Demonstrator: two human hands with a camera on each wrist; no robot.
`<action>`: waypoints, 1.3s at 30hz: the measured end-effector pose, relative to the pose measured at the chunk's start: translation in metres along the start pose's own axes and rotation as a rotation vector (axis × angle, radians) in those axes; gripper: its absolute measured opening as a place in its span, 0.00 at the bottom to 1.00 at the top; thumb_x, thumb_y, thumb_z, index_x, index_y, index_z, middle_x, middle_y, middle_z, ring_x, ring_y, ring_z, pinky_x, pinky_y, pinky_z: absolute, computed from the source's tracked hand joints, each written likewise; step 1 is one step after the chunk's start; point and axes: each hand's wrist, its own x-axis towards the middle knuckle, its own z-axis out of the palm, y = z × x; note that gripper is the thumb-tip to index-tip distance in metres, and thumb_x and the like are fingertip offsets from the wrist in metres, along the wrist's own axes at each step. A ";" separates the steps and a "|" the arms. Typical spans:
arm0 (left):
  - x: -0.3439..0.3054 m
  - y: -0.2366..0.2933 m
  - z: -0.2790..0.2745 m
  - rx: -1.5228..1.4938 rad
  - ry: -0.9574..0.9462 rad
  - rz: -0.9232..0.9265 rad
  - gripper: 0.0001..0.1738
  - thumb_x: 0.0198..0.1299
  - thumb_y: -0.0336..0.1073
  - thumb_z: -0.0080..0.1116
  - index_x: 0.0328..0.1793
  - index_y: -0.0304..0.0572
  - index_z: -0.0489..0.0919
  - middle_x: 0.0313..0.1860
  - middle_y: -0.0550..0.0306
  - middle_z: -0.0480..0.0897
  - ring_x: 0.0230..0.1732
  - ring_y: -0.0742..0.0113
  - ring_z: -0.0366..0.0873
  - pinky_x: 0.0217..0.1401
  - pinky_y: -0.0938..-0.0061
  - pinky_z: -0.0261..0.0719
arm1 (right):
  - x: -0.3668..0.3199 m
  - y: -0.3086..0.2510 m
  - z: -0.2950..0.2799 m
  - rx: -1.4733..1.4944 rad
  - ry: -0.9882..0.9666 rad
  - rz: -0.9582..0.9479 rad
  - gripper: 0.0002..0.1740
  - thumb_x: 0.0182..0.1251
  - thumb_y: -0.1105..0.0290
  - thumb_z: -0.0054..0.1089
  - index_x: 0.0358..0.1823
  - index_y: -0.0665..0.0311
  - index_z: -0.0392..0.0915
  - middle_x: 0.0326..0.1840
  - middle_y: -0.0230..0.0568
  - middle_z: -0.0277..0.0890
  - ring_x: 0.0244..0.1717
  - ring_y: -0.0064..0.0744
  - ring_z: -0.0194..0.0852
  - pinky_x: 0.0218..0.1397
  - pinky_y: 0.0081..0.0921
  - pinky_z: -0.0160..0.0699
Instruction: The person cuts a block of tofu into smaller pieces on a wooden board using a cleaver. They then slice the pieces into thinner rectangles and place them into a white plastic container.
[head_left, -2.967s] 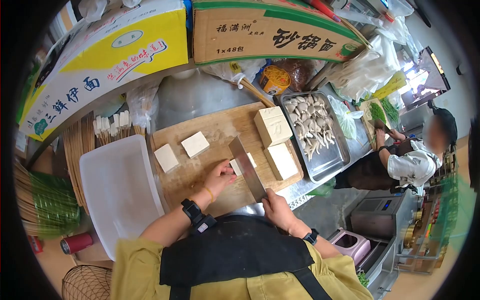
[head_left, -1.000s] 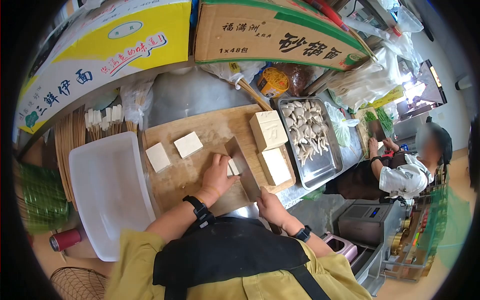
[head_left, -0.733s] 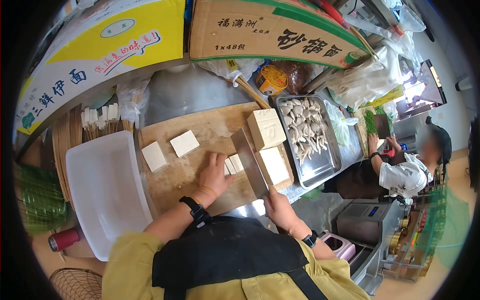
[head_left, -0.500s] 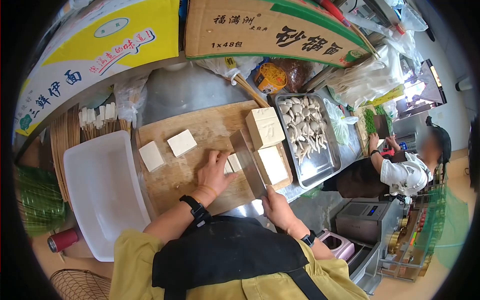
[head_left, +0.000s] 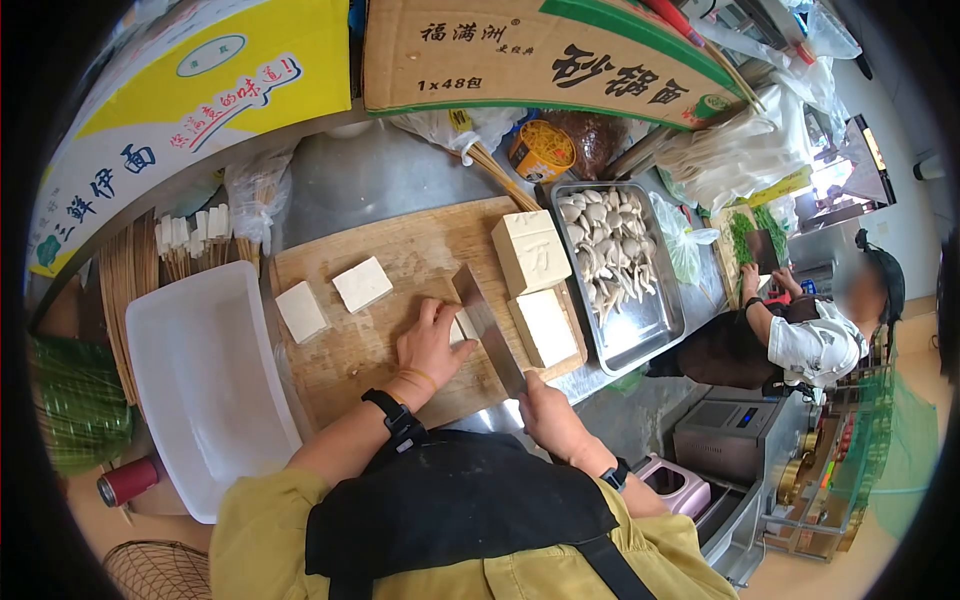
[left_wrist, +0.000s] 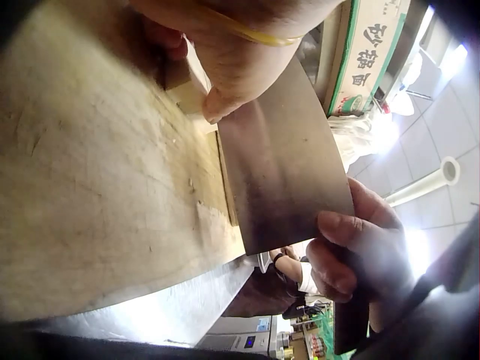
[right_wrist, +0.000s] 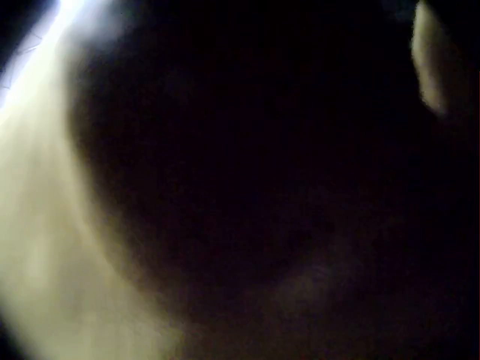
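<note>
On the wooden cutting board [head_left: 400, 240], my left hand [head_left: 428, 350] holds a small white tofu block [head_left: 460, 328] with bent fingers and thumb. My right hand [head_left: 553, 415] grips the handle of a wide cleaver [head_left: 490, 330], its blade standing right beside that tofu. In the left wrist view the blade [left_wrist: 285, 157] is close to my left thumb, and my right hand [left_wrist: 367, 247] is wrapped round the handle. Two flat tofu pieces lie at the board's left, one of them farther back [head_left: 362, 285]. Two larger blocks [head_left: 530, 250] stand at its right. The right wrist view is too dark to read.
A white plastic tub [head_left: 205, 380] stands left of the board, a metal tray of mushrooms [head_left: 625, 320] right of it. Skewers [head_left: 118, 300] and cardboard boxes [head_left: 540, 60] line the left and back. Another person [head_left: 815, 335] works at the far right.
The cleaver has moved slightly left, from clear of the tofu to against it, with my right hand. Over the last three seconds my left fingers moved from the tofu's near side to over it.
</note>
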 end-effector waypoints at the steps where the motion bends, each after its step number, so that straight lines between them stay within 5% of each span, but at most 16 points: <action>1: 0.001 0.000 0.000 0.005 -0.009 -0.005 0.30 0.49 0.48 0.69 0.58 0.51 0.75 0.56 0.56 0.71 0.51 0.54 0.78 0.47 0.60 0.81 | 0.003 0.005 0.006 -0.034 -0.010 -0.001 0.11 0.65 0.75 0.48 0.46 0.72 0.63 0.31 0.67 0.75 0.37 0.69 0.75 0.39 0.53 0.74; 5: 0.002 0.002 -0.001 0.037 -0.037 -0.017 0.30 0.48 0.48 0.70 0.57 0.50 0.74 0.55 0.56 0.70 0.51 0.54 0.79 0.45 0.60 0.81 | 0.008 0.015 0.019 -0.062 0.016 -0.027 0.10 0.66 0.74 0.48 0.46 0.72 0.64 0.30 0.66 0.75 0.35 0.68 0.75 0.38 0.51 0.75; 8: 0.002 -0.002 -0.002 0.048 -0.014 0.027 0.32 0.47 0.48 0.71 0.58 0.50 0.74 0.54 0.56 0.71 0.50 0.54 0.78 0.44 0.60 0.81 | 0.005 0.013 0.002 0.253 -0.053 0.104 0.09 0.71 0.74 0.49 0.46 0.71 0.63 0.19 0.45 0.74 0.18 0.38 0.77 0.23 0.32 0.75; 11: -0.001 0.003 -0.009 0.035 0.021 0.021 0.34 0.45 0.49 0.72 0.59 0.49 0.74 0.54 0.57 0.71 0.53 0.55 0.75 0.48 0.61 0.77 | -0.006 0.012 -0.011 0.173 0.098 -0.084 0.09 0.72 0.74 0.49 0.47 0.71 0.63 0.18 0.41 0.73 0.16 0.31 0.75 0.21 0.27 0.73; 12: -0.002 0.006 -0.014 0.033 0.029 0.012 0.35 0.44 0.49 0.73 0.59 0.48 0.74 0.55 0.58 0.71 0.54 0.55 0.73 0.49 0.62 0.76 | -0.009 0.014 -0.016 0.111 0.123 -0.085 0.09 0.71 0.75 0.49 0.48 0.71 0.63 0.18 0.43 0.73 0.17 0.33 0.76 0.21 0.28 0.73; 15: 0.007 0.009 -0.017 0.130 0.094 0.164 0.37 0.41 0.50 0.74 0.58 0.46 0.75 0.55 0.58 0.72 0.58 0.56 0.67 0.57 0.63 0.66 | -0.010 0.014 -0.024 0.098 0.123 -0.004 0.16 0.66 0.74 0.51 0.54 0.73 0.65 0.30 0.65 0.75 0.35 0.65 0.75 0.37 0.47 0.74; 18: 0.014 0.011 -0.007 0.094 0.096 0.150 0.36 0.39 0.50 0.74 0.56 0.45 0.76 0.56 0.58 0.73 0.61 0.57 0.64 0.62 0.62 0.58 | -0.007 0.014 -0.022 0.007 0.123 -0.015 0.16 0.66 0.75 0.50 0.53 0.73 0.64 0.31 0.66 0.75 0.36 0.67 0.75 0.39 0.50 0.74; 26: 0.014 0.008 0.003 0.062 0.167 0.194 0.34 0.37 0.44 0.74 0.54 0.48 0.77 0.50 0.57 0.76 0.58 0.55 0.67 0.61 0.60 0.60 | -0.004 0.002 -0.016 0.003 0.070 -0.036 0.08 0.65 0.75 0.49 0.43 0.69 0.63 0.34 0.65 0.74 0.37 0.67 0.74 0.39 0.53 0.74; 39: 0.016 0.011 0.002 0.060 0.184 0.189 0.30 0.38 0.44 0.74 0.51 0.48 0.78 0.49 0.57 0.76 0.58 0.55 0.67 0.60 0.61 0.59 | 0.002 0.002 -0.012 -0.052 0.055 -0.010 0.09 0.64 0.76 0.48 0.43 0.70 0.62 0.36 0.65 0.75 0.37 0.67 0.75 0.40 0.53 0.74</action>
